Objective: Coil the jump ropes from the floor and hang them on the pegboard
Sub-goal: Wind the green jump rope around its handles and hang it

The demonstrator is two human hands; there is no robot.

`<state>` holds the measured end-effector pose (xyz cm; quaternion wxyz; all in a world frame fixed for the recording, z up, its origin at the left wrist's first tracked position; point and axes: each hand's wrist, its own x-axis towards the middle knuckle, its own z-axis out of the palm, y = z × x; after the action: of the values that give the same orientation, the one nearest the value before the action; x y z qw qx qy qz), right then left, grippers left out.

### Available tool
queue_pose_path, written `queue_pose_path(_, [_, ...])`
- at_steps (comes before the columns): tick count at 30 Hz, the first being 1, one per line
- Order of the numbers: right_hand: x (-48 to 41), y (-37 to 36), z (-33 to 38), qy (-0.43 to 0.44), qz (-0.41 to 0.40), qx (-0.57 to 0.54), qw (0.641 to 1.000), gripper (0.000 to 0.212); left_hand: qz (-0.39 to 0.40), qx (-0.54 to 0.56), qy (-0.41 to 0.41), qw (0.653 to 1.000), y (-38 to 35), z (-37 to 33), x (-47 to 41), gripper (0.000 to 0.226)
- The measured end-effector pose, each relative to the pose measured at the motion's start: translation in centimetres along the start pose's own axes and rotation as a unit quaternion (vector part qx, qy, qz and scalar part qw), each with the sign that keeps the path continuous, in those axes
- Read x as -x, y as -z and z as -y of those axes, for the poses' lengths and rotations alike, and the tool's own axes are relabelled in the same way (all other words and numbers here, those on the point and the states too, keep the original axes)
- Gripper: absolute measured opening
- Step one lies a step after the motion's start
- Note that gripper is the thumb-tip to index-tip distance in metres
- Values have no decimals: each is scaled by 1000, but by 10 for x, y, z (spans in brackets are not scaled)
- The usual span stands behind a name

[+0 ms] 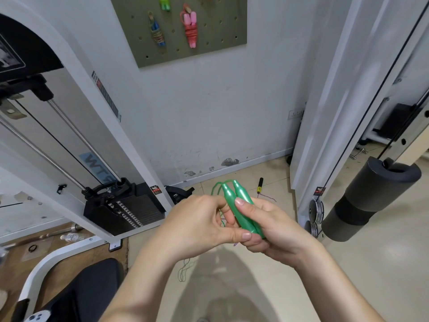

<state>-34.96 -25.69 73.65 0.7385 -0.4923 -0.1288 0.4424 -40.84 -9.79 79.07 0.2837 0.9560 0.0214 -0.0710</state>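
Up on the far wall, the pegboard (209,49) already holds a pink rope (191,29) and a blue rope (158,33), both coiled. Down near, the right hand (278,231) has its grip wrapped round both green handles (228,197) side by side. The left hand (197,221) pinches their near end too, and a black-handled rope (260,184) lies on the far floor (348,263).

Your left hand (199,219) and right hand (274,231) meet in front of you, the handles (241,205) between them. Behind, high on the wall (209,108), hangs the pegboard (209,52). Weights (130,210) stand left, a pad (371,196) right.
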Motion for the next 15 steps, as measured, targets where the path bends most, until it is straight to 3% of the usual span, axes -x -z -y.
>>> queue_pose_path(3, [5,-3,10,15,44,6,999,26,-17,105,-42,993,9,-4,9,30])
queue_pose_path(5, [7,-5,16,27,56,25,998,27,-54,119,-67,989,8,-7,14,29])
queue_pose_path(7, [9,-7,18,26,52,21,998,29,-156,84,-88,980,4,-6,16,35])
queue_pose_path(10, [13,-4,21,4,39,-12,999,36,-332,76,-126,932,11,-3,16,24])
queue_pose_path(11, [15,-4,22,-5,45,-20,999,39,-335,75,-141,928,15,-3,14,29])
queue_pose_path(13, [18,-6,24,-19,67,-33,997,41,-247,115,-163,948,12,-2,4,39])
queue_pose_path(15, [18,-9,24,-25,85,-46,995,38,-153,250,-151,944,2,-9,-4,32])
